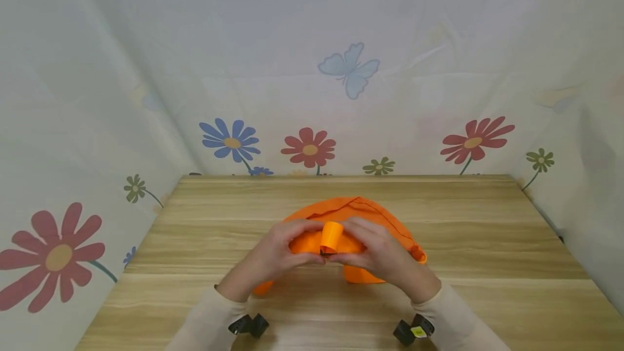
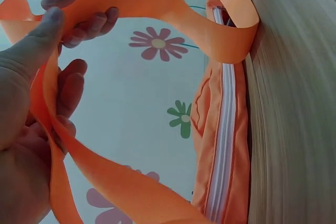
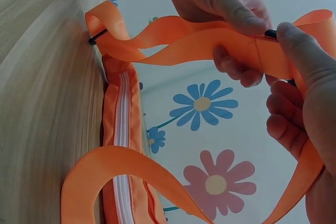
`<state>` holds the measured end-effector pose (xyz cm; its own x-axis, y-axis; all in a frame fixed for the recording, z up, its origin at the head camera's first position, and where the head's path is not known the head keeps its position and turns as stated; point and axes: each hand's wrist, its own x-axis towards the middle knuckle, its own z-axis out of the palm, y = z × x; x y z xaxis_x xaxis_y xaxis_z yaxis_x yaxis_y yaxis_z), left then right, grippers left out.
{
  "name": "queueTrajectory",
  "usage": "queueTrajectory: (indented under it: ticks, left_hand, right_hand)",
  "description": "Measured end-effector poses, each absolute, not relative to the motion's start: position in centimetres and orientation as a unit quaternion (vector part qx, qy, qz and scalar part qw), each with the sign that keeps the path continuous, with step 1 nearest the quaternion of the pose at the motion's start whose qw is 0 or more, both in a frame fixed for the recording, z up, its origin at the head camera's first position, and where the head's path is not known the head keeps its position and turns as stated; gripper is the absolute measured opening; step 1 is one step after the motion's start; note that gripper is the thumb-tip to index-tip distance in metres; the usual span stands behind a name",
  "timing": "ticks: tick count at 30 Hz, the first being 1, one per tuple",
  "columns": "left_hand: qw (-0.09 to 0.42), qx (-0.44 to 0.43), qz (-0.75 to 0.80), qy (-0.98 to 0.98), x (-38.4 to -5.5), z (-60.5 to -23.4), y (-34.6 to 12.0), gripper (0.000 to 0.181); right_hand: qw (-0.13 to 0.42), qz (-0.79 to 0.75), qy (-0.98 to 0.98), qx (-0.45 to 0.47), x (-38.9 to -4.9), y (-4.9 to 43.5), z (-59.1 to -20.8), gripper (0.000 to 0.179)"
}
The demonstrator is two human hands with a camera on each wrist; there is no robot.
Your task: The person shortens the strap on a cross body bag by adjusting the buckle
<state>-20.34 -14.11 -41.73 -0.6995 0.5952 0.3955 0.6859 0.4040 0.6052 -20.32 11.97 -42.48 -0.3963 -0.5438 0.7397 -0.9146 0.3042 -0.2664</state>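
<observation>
An orange fabric bag [image 1: 348,210] with a white zipper [image 2: 224,145] lies on the table. Above it, my left hand [image 1: 287,245] and right hand [image 1: 377,248] come close together, thumbs nearly meeting. Each pinches the bag's orange webbing strap [image 3: 178,35] between thumb and fingers. Between the fingertips sits a black strap slider [image 3: 271,33], mostly covered by webbing and fingers. A short loop of strap [image 1: 332,234] stands up between the hands. Elsewhere the strap hangs in loose curves, and one end bends round a black ring [image 3: 97,37] at the bag's end.
The wood-grain table [image 1: 219,205] stretches beneath the bag and both forearms. Behind and at the sides hangs a pale cloth backdrop [image 1: 273,58] printed with flowers and a butterfly. Small black devices [image 1: 251,325] are worn at both wrists.
</observation>
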Motion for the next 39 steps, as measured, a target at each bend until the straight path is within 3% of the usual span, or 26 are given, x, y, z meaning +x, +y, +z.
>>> queueTrajectory:
  ticks: [12, 25, 39]
  left_hand:
    - [0.060, -0.366, -0.333, -0.867, -19.9, -41.1, -14.7, 0.049]
    - [0.071, -0.328, -0.302, -0.892, -19.7, -41.2, -17.5, 0.048]
    - [0.042, -0.303, -0.278, -0.911, -19.3, -41.1, -21.4, 0.047]
  right_hand:
    - [0.249, 0.349, -0.770, 0.473, -20.4, 12.4, -42.5, 0.046]
    - [0.278, 0.317, -0.787, 0.450, -20.4, 13.5, -42.1, 0.051]
    - [0.260, 0.322, -0.785, 0.461, -20.7, 14.0, -42.2, 0.051]
